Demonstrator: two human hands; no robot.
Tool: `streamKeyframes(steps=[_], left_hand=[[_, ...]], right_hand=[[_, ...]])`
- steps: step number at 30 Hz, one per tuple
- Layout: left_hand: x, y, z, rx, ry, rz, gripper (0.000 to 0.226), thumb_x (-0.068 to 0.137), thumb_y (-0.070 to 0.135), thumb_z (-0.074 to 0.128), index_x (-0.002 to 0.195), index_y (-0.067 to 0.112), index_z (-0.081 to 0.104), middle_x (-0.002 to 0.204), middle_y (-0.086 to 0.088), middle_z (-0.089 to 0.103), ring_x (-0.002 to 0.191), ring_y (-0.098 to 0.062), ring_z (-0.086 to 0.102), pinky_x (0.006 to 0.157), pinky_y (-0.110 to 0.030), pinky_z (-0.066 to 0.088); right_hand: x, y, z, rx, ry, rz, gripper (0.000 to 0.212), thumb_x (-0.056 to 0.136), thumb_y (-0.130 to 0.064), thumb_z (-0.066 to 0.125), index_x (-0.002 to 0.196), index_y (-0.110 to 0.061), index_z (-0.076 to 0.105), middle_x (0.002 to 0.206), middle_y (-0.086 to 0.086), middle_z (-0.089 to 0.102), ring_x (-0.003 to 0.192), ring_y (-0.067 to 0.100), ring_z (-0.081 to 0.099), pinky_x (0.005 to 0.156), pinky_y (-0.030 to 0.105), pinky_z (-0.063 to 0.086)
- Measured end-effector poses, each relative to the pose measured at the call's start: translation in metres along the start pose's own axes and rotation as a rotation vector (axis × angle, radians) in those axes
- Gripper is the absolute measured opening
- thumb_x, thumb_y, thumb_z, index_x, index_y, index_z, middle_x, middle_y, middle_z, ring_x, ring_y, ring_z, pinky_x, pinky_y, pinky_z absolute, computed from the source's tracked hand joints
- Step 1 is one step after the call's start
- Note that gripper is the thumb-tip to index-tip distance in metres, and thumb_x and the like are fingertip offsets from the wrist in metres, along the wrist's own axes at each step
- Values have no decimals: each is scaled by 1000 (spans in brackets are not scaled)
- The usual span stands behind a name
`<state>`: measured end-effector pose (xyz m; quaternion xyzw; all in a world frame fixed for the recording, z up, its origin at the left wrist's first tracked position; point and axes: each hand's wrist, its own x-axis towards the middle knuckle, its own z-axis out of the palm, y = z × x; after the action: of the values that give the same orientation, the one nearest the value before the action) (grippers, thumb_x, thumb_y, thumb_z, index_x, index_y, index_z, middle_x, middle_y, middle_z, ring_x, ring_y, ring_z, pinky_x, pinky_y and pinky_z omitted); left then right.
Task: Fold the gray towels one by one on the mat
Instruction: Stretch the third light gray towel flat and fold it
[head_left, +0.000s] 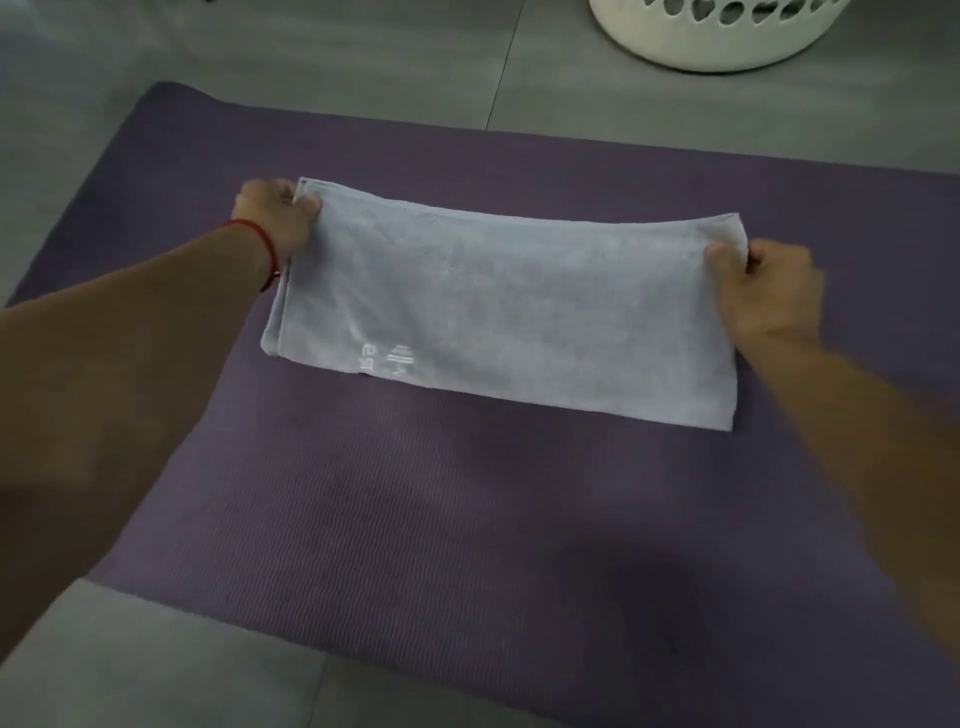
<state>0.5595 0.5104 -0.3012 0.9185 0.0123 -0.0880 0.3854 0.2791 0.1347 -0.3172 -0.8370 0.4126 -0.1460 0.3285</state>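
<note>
A pale gray towel (498, 301) lies folded lengthwise into a long strip on the purple mat (415, 519), with faint white lettering near its front left edge. My left hand (278, 218) pinches the towel's far left corner; a red string sits on that wrist. My right hand (769, 291) grips the far right corner, thumb on top of the cloth. Both far corners look slightly raised off the mat, while the near edge lies flat.
A white laundry basket (711, 36) with cut-out holes stands on the gray tiled floor beyond the mat, at the upper right. Gray floor tiles (156, 665) show at the mat's near left corner.
</note>
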Motion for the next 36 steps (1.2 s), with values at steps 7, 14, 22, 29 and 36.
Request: streamKeyframes(steps=[7, 14, 22, 29, 36], left_hand=[[13, -22, 43, -82, 118, -113, 14, 89, 36, 63, 85, 23, 67, 77, -1, 61, 62, -19, 56, 59, -30, 52], [19, -9, 38, -30, 55, -140, 19, 92, 33, 61, 103, 21, 72, 86, -3, 67, 56, -13, 62, 51, -28, 53], [-165, -21, 71, 691, 171, 593, 55, 97, 42, 41, 145, 17, 42, 155, -20, 32, 142, -41, 30, 110, -61, 25], [-217, -15, 113, 819, -248, 601, 84, 90, 66, 21, 160, 22, 9, 167, -18, 2, 153, -43, 0, 115, -74, 4], [-263, 70, 176, 641, -427, 874, 94, 79, 61, 60, 153, 14, 25, 158, -8, 28, 147, -34, 22, 117, -61, 16]], right_hand=[[10, 18, 37, -227, 132, 17, 38, 95, -52, 55, 92, -14, 55, 87, 8, 61, 83, 33, 57, 68, 36, 37], [17, 15, 26, -103, 54, 95, 41, 96, -51, 55, 103, -12, 60, 98, 8, 66, 93, 31, 63, 72, 35, 46], [-74, 27, 9, -233, -40, 114, 53, 93, -46, 57, 117, 2, 52, 124, 22, 53, 113, 41, 49, 90, 48, 46], [-89, -1, -12, -150, -261, 400, 52, 93, -52, 57, 113, -3, 52, 111, 14, 59, 98, 36, 59, 79, 40, 48], [-51, -8, -21, 198, -252, 571, 39, 77, -42, 75, 97, -12, 60, 102, 8, 70, 88, 29, 69, 79, 43, 60]])
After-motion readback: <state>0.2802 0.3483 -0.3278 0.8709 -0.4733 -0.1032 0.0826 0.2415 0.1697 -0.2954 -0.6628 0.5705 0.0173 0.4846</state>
